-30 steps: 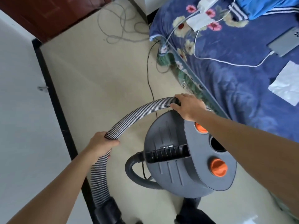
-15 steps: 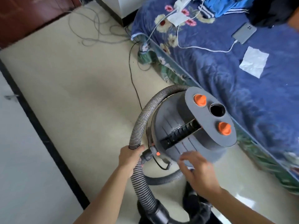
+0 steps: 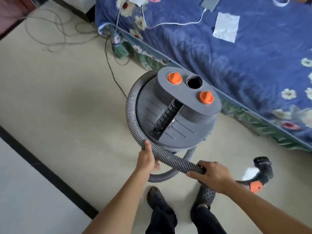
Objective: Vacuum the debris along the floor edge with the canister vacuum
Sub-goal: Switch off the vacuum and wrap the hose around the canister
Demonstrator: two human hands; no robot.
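Observation:
The grey canister vacuum (image 3: 175, 122) with two orange knobs stands on the beige floor beside the bed. Its ribbed grey hose (image 3: 130, 105) curls round the canister's left side and runs toward me. My left hand (image 3: 146, 160) grips the hose just in front of the canister. My right hand (image 3: 213, 176) grips the hose farther along, near its end. Beyond my right hand, a black nozzle (image 3: 263, 168) with an orange part sticks out to the right, blurred.
A bed with a blue floral cover (image 3: 219, 53) fills the right side, with a phone, cable and white paper on it. Loose cords (image 3: 55, 32) lie on the floor at the back. A black baseboard strip (image 3: 42, 168) edges the white wall at left. My feet (image 3: 179, 200) stand below.
The view swung left to right, so the canister sits farther from me. My right hand moved from the canister lid onto the hose; the nozzle end came into view at right.

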